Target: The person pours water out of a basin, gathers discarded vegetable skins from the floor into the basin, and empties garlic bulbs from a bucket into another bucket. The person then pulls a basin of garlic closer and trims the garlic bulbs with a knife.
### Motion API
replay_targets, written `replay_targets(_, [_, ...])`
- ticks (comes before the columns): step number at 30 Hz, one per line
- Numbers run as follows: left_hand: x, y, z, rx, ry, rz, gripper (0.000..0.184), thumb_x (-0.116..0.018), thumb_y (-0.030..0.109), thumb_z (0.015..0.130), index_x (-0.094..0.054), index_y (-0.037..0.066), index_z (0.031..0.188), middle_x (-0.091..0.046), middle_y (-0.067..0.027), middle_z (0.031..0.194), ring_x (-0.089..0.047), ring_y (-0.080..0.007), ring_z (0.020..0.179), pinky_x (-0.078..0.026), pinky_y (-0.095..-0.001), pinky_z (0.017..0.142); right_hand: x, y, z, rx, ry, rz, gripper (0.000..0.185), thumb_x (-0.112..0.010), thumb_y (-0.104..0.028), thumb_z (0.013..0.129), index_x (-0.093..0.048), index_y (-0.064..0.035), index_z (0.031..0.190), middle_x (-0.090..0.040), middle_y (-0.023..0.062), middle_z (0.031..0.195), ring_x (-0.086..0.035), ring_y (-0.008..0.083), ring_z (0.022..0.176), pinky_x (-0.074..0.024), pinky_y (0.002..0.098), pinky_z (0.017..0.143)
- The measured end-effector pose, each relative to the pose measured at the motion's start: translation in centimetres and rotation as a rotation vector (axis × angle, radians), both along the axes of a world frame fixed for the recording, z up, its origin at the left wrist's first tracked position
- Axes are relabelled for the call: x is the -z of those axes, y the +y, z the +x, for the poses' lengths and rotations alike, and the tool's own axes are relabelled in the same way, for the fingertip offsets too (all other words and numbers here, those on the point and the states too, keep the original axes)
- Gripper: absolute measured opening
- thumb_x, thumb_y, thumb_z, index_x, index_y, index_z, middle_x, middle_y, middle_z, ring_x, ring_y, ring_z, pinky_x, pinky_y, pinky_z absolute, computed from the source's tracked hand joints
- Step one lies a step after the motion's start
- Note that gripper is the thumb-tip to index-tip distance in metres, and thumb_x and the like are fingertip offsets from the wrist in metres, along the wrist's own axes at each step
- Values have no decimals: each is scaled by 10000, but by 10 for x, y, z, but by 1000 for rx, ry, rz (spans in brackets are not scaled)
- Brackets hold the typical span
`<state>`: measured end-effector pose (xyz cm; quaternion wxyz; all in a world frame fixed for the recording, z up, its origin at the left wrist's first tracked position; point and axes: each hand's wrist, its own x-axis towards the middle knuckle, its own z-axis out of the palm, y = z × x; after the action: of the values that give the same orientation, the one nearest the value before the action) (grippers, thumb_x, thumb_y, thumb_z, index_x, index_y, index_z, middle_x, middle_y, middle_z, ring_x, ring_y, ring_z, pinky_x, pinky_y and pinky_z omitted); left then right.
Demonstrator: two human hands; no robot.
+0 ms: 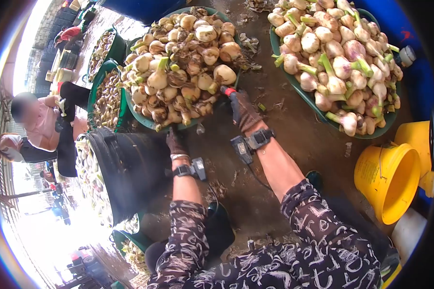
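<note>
A dark green tub (196, 123) heaped with soil-stained garlic bulbs (178, 62) stands in front of me. My right hand (244, 111), in a dark glove, is at the tub's right edge. Its fingers are closed on a small red-and-black handle (229, 91); the rest of that tool cannot be made out. My left hand (177, 143), also gloved, is at the tub's near rim, with its fingertips partly hidden there. Bands with small dark devices are strapped to both wrists.
Another green tub (307, 100) of cleaner garlic with short green stems stands at right. Yellow buckets (371, 178) are below it. A large black tub (135, 164) holding garlic is at left. Further left, a person (43, 120) sits beside more filled tubs (123, 98). Scraps litter the wet floor.
</note>
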<state>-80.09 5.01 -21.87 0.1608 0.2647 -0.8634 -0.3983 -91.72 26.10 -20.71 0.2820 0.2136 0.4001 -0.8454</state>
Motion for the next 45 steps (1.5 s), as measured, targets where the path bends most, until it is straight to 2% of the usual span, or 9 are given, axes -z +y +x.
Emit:
replay_targets(8, [-10,107,106,-373,116,725,384,-618,387,772,-542,29,889,-517,-29,671,-485,-134,533,-395,-265,479,-5,85,120,234,96,49,312,-680,-227,728,-586,-56,971,-520,-37,741,-422,74,603,-345,235,525])
replay_targets(14, [8,123,186,256,-86,-436,298,-605,260,800,-546,26,975,-550,-29,760,-535,-141,604,-454,-289,506,23,125,201,234,-183,201,297,-681,-214,727,-591,-51,958,-553,-3,811,-463,89,663,-384,241,568])
replay_targets(19, [12,136,211,-482,20,930,232,-603,274,816,-533,53,822,-528,-50,633,-520,-176,461,-454,-295,425,24,130,235,329,-167,128,290,-661,-249,741,-580,-55,940,-547,0,815,-469,100,673,-405,255,569])
replay_targets(28, [-29,56,204,201,-349,-398,219,-561,188,779,-573,3,894,-600,-102,832,-586,-230,736,-486,-323,657,12,132,232,337,-81,48,236,-606,-274,773,-615,-61,875,-560,-6,717,-495,91,596,-404,253,521])
replay_targets(30, [11,6,185,-284,277,1149,284,-559,219,768,-557,12,964,-594,-104,952,-572,-245,857,-472,-339,733,16,139,231,274,-77,21,265,-609,-278,766,-616,-45,892,-572,-1,729,-516,96,625,-414,257,551])
replay_targets(32, [14,-23,163,-136,310,1108,378,-549,313,779,-539,9,1003,-575,-87,1007,-548,-241,918,-456,-342,774,22,144,234,199,-68,156,336,-612,-306,766,-605,-35,965,-590,16,839,-544,107,712,-439,264,621])
replay_targets(34, [-27,-15,140,139,-59,-248,426,-500,375,810,-544,3,1012,-583,-88,970,-561,-231,877,-460,-341,752,22,130,235,312,7,36,356,-526,-330,822,-577,-61,1050,-600,32,945,-550,140,880,-438,285,757])
replay_targets(36, [31,-62,124,-425,76,899,361,-466,316,861,-573,-16,951,-606,-102,848,-558,-217,726,-447,-338,656,33,133,239,360,6,12,370,-483,-342,849,-563,-75,1092,-604,41,998,-554,156,965,-438,296,825])
replay_targets(45, [78,-80,130,-396,-103,-265,374,-423,277,861,-579,-52,946,-620,-200,861,-565,-327,744,-428,-356,683,112,170,291,85,8,-800,341,-564,-265,817,-560,-39,1072,-587,123,1032,-566,189,920,-452,318,774])
